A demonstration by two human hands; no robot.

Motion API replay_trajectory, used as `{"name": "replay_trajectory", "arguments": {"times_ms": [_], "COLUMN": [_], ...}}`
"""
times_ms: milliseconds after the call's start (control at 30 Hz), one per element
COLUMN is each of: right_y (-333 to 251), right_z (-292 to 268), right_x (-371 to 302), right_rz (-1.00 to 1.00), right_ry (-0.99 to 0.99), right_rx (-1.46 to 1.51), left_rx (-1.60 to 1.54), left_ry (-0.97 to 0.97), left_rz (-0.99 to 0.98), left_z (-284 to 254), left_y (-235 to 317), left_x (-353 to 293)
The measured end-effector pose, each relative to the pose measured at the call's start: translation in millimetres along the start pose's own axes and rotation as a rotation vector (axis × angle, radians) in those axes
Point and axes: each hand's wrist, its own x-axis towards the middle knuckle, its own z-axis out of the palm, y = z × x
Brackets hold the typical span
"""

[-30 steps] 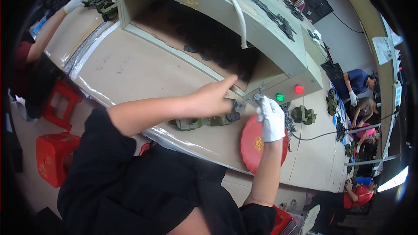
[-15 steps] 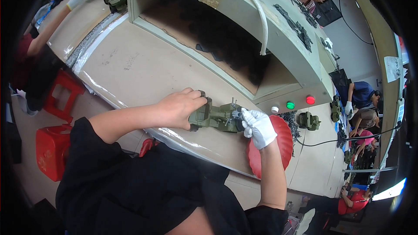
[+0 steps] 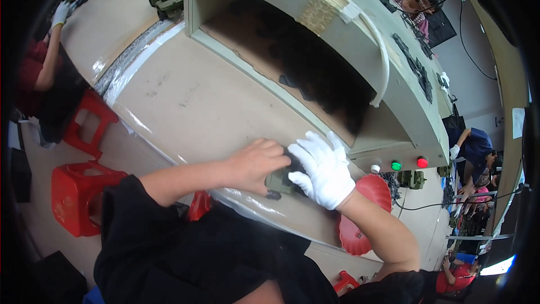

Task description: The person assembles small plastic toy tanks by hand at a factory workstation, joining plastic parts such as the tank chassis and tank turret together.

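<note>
A green toy military truck (image 3: 279, 182) lies on the beige tabletop in front of me, mostly covered by my hands. My bare left hand (image 3: 256, 163) grips its rear end, with a dark wheel showing below the fingers. My right hand (image 3: 323, 171), in a white glove, is over the truck's other end with its fingers spread. Whether the glove touches the truck, I cannot tell. Just right of that hand is a red scalloped dish (image 3: 368, 208) with a small dark piece in it.
Beyond my hands stands a grey-green open-fronted housing (image 3: 405, 118) with coloured buttons and dark parts inside. Another green toy vehicle (image 3: 412, 179) stands at right. Red stools (image 3: 76, 197) are at left. Other people work at both sides.
My right hand has let go of its pinch at the truck's front and spread its fingers over the truck. My left hand still grips the rear. The whole view has shifted.
</note>
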Motion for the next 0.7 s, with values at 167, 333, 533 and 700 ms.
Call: {"name": "replay_trajectory", "arguments": {"times_ms": [167,333,533,700], "right_y": [-1,1,7,96], "right_z": [2,8,2,-8], "right_x": [3,3,-9,-186], "right_rz": [0.084,0.066,-0.014,0.844], "right_ry": [-0.158,-0.192,0.240,0.822], "right_rx": [0.057,0.089,0.161,-0.791], "left_rx": [-0.160,-0.113,-0.252,-0.104], "left_ry": [0.085,0.075,0.094,0.636], "left_rz": [0.129,0.115,0.075,-0.306], "left_z": [19,11,13,-57], "left_y": [-17,-9,-26,-24], "left_x": [-5,-4,-20,-99]}}
